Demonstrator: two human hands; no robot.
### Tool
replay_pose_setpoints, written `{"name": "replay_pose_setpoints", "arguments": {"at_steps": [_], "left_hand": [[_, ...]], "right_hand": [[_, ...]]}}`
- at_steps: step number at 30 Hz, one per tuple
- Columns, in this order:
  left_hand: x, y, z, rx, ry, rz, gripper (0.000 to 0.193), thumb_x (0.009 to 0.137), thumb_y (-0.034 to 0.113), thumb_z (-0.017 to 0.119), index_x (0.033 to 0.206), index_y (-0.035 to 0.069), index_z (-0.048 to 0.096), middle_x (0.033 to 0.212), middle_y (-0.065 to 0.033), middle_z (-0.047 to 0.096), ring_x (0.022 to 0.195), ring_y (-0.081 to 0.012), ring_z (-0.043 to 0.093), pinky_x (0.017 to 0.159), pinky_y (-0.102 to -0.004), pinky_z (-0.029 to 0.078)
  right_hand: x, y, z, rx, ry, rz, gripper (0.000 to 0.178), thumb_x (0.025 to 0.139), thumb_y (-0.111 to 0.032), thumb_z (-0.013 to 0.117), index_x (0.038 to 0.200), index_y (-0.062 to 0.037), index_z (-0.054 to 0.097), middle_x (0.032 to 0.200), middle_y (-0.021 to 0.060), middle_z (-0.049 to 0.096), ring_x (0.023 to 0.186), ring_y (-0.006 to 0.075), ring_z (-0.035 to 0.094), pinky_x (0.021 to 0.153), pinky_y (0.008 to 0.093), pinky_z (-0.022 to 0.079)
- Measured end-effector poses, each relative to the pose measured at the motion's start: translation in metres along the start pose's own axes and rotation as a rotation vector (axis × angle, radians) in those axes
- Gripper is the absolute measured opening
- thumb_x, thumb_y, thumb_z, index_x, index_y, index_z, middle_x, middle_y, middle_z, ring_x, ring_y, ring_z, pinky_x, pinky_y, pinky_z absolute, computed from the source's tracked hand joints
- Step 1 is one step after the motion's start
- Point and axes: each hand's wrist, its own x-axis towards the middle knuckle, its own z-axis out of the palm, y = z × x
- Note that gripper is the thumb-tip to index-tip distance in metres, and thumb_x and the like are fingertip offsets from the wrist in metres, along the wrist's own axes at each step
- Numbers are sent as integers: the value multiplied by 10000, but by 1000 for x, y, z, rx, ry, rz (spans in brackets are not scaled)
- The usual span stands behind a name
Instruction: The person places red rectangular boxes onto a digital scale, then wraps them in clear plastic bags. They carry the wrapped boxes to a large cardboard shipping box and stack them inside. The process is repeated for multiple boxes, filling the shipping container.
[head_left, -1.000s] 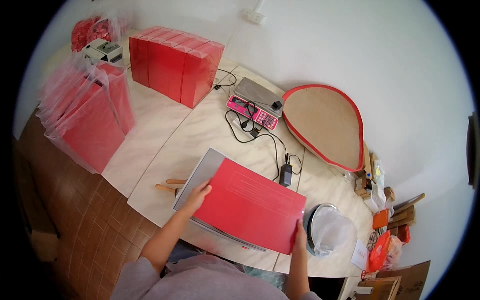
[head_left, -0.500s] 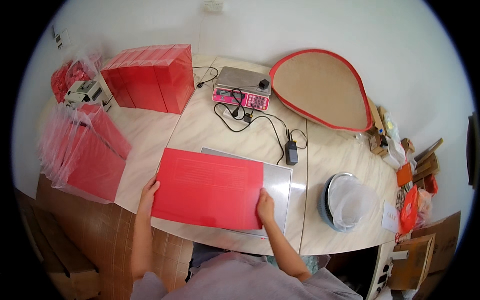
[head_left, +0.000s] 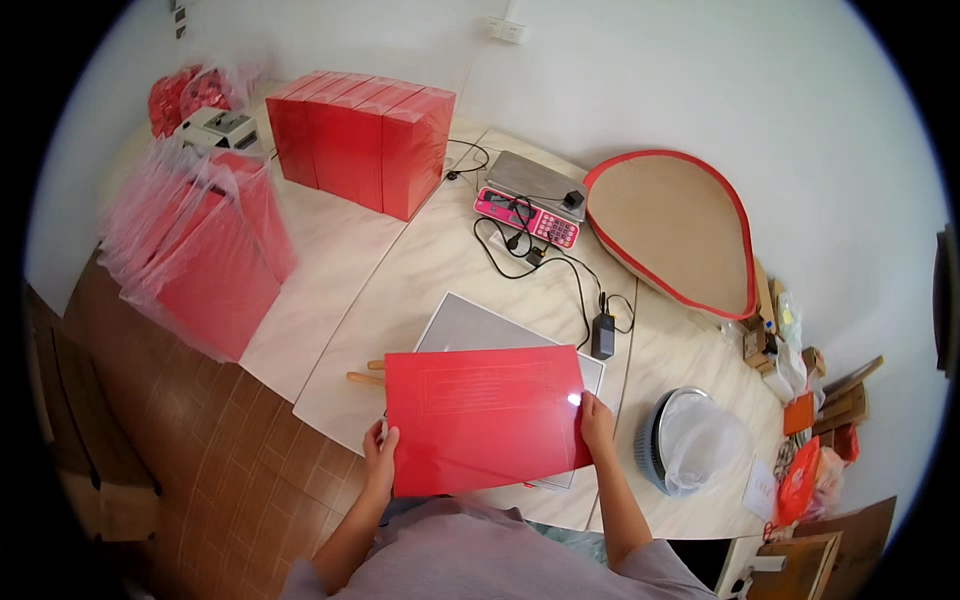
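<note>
Both hands hold a glossy red rectangular panel [head_left: 485,425] with faint fine lines on its face. My left hand [head_left: 380,455] grips its left edge near the lower corner. On the right edge, my right hand [head_left: 597,425] is closed with the thumb on top. Whether it is a single sheet or a shallow box, I cannot tell. Below it lies a grey board with a pale rim [head_left: 470,328], partly covered. Two wooden handles [head_left: 366,379] stick out past the panel's left edge; what they belong to is hidden.
A pink-and-grey scale [head_left: 530,212] with tangled black cords stands farther back, beside a black power adapter [head_left: 603,336]. Red boxes [head_left: 360,145] and a plastic-wrapped red stack [head_left: 215,260] are at left. A bag-lined basket [head_left: 690,440] and a large red-rimmed tan tray [head_left: 670,225] are at right.
My view has turned, so the table sits differently. The red panel has come nearer my body, uncovering more of the grey board's far side. The wooden handles now show. Both hands keep their hold.
</note>
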Motion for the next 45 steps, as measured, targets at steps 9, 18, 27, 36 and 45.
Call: {"name": "replay_pose_setpoints", "arguments": {"at_steps": [9,18,27,36,45], "left_hand": [[-42,57,-39,-82,-206,-335,770,864,724,365,1321,110,449,1183,-62,547,1008,-183,546,862,-301,440],[-49,161,-6,-21,-372,-493,824,824,784,337,1336,147,443,995,-83,508,908,-212,488,837,-346,420],[-6,251,-14,258,-323,533,707,964,566,330,1470,84,224,1363,-153,416,1263,-246,422,1044,-382,342],[35,283,-19,272,-620,411,887,897,618,459,1490,41,139,1448,-185,336,1345,-259,344,1092,-405,292],[104,303,-108,231,-379,480,945,867,563,564,1492,22,107,1348,-202,406,1207,-262,453,996,-387,379]], "right_hand": [[-61,-136,38,4,-138,-877,498,751,-220,713,1204,-98,545,1230,138,537,1166,316,487,1001,496,336],[-67,-177,5,-199,-64,-1253,775,668,-332,762,1366,-195,453,1281,195,443,1200,358,410,1019,528,294],[-4,-263,-104,881,-283,-394,901,701,-227,808,1428,-33,310,1322,111,484,1146,217,524,965,367,445],[49,-262,-37,1368,-563,123,495,930,-365,572,1280,-26,489,1232,110,585,1073,194,593,886,321,500],[75,-366,70,1279,-758,15,584,955,-498,453,1322,-43,454,1267,98,557,1136,209,549,952,346,452]]}}
